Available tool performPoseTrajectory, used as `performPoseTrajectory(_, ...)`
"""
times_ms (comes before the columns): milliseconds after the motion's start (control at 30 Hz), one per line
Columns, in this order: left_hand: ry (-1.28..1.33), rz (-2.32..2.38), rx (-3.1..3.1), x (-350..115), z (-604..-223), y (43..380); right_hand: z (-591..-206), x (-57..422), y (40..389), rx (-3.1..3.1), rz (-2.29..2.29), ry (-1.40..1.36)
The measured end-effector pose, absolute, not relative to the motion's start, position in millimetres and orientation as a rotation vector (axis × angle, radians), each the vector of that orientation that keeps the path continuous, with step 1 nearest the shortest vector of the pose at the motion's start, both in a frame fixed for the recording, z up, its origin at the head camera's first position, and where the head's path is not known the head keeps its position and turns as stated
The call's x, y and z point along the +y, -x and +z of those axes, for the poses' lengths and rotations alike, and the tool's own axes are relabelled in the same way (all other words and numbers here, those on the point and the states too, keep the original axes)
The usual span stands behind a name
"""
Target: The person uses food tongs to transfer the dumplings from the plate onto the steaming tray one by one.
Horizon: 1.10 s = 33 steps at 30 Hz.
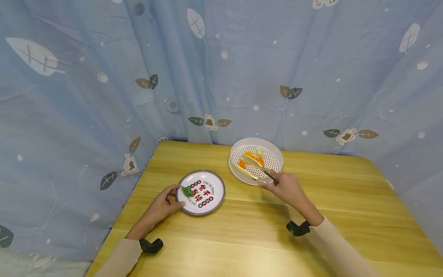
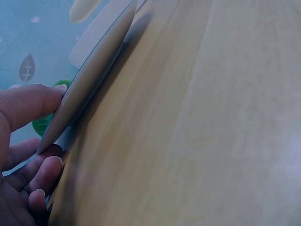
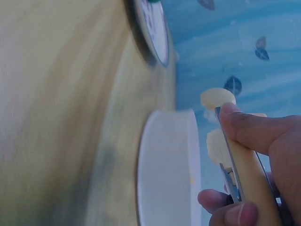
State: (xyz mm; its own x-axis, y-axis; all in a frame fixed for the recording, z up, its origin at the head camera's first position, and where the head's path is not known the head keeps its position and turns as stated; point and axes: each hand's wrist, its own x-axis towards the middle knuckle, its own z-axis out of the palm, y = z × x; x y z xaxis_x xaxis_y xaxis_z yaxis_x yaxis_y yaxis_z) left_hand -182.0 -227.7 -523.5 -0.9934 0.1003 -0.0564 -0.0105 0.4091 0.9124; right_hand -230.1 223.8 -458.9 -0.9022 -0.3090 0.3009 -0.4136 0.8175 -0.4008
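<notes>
My left hand (image 1: 160, 204) grips the left rim of a white plate (image 1: 215, 184) with red lettering and a dark edge. In the left wrist view its thumb (image 2: 35, 104) lies over the rim while other fingers curl beneath. A green leafy piece (image 1: 188, 191) sits on the plate near that hand. My right hand (image 1: 287, 189) holds metal tongs (image 3: 244, 172) with cream-coloured ends, spread apart over a round white perforated tray (image 1: 256, 141). Orange pieces (image 1: 242, 164) and a pale round piece (image 1: 260, 152) lie in the tray around the tong ends.
Both dishes stand on a wooden table (image 1: 242, 238), the tray farther back and to the right of the plate. A blue patterned curtain (image 1: 242, 69) hangs behind the table and along its left side. Black wrist devices (image 1: 297, 228) sit on both wrists.
</notes>
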Motion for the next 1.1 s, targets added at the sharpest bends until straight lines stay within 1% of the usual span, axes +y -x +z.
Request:
performPoseTrajectory(500, -0.051, 1.613, 2.574, -228, -525, 184, -471, 171, 215, -2.741, 0.82, -0.754)
performPoseTrajectory(767, -0.041, 1.614, 2.575, -227, -524, 184, -482, 146, 211, -2.776, 0.879, -0.801)
performPoseTrajectory(1100, -0.064, 1.624, 2.572, -227, -525, 183, -496, 123, 202, -2.79, 0.82, -0.867)
